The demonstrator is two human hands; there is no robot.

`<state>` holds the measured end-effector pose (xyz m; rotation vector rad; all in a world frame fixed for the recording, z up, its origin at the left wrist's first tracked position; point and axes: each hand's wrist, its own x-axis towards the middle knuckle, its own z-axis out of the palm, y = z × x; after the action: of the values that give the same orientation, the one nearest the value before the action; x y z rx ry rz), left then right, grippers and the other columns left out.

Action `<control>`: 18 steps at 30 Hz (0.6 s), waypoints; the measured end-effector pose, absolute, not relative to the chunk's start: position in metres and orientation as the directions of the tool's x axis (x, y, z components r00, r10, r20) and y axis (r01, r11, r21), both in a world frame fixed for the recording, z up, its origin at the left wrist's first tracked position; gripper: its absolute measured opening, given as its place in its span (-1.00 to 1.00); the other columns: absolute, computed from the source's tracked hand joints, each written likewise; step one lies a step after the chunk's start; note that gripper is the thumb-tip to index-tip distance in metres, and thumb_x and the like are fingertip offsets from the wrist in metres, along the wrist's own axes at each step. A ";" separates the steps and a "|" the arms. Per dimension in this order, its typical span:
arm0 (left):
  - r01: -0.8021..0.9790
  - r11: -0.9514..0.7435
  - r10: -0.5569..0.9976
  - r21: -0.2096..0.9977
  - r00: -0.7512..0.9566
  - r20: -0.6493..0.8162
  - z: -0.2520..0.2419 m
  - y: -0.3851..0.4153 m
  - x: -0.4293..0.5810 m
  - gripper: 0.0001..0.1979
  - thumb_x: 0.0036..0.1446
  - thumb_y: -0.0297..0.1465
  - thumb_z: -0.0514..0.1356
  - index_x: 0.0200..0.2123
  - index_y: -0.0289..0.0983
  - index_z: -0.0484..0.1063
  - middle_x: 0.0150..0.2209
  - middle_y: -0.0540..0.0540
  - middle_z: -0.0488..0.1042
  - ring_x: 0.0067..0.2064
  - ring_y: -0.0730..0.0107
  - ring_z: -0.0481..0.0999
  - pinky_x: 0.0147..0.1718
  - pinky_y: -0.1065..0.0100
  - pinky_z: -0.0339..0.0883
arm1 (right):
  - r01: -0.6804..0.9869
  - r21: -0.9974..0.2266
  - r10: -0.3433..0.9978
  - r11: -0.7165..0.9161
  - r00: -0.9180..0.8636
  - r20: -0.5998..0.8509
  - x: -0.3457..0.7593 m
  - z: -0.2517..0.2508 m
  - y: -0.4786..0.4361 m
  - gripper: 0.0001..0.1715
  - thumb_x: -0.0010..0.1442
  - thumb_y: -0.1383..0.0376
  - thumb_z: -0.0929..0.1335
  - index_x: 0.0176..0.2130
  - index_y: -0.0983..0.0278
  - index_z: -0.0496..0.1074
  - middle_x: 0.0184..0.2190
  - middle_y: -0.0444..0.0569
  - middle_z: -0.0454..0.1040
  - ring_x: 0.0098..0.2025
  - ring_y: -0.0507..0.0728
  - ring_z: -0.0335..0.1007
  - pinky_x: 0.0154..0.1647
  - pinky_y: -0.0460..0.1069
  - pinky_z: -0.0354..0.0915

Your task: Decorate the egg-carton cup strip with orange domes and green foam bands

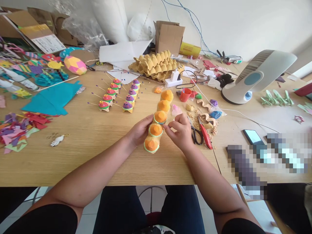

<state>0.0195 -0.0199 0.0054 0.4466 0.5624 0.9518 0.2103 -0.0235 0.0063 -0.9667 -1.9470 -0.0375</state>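
Note:
My left hand [142,131] grips an egg-carton strip [155,138] from its left side, holding it above the table. Its row of bumps is covered in orange, and light green bands run round the bases of the nearer bumps. At the middle bump, my right hand [179,131] is closed in a pinch on a thin green strip [160,123] that looks like modelling clay; the fingertips hide its end. Scissors [196,134] and a red utility knife [205,133] lie just right of this hand.
Two finished-looking carton caterpillars, one red [110,94] and one purple [131,95], stand left. Behind are stacked egg cartons [156,65], a power strip [174,79] and a red cup [185,95]. A white fan [253,76] stands right; paper scraps [21,128] lie left.

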 end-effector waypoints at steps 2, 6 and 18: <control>-0.610 0.484 0.862 0.627 0.456 -0.222 0.004 -0.020 0.020 -0.72 0.37 -0.22 0.15 -0.21 -0.29 0.57 -0.32 -0.08 0.61 -0.33 0.38 0.59 -0.32 0.40 0.44 | 0.653 -0.323 0.604 0.685 -0.262 0.753 0.210 0.006 -0.023 -0.63 0.31 0.18 0.42 -0.50 0.23 0.44 -0.39 -0.08 0.20 -0.33 0.09 0.22 -0.30 0.04 0.20; -0.614 0.440 0.886 0.655 0.416 -0.205 0.001 -0.019 0.020 -0.75 0.35 -0.23 0.18 -0.20 -0.27 0.57 -0.27 -0.07 0.62 -0.27 0.38 0.61 -0.26 0.40 0.45 | 0.670 -0.309 0.609 0.675 -0.268 0.747 0.209 0.007 -0.024 -0.61 0.31 0.17 0.42 -0.52 0.23 0.41 -0.39 -0.08 0.22 -0.34 0.08 0.22 -0.30 0.04 0.20; -0.613 0.487 0.865 0.621 0.434 -0.250 0.007 -0.019 0.018 -0.76 0.33 -0.21 0.20 -0.22 -0.25 0.56 -0.34 -0.05 0.59 -0.33 0.38 0.59 -0.32 0.40 0.43 | 0.598 -0.419 0.648 0.683 -0.231 0.726 0.213 0.007 -0.026 -0.71 0.29 0.20 0.42 -0.46 0.21 0.43 -0.37 -0.08 0.22 -0.30 0.11 0.24 -0.27 0.07 0.24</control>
<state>0.0182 -0.0192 0.0074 0.4821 0.5942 0.9660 0.2128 -0.0263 0.0068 -0.9712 -1.9165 0.0634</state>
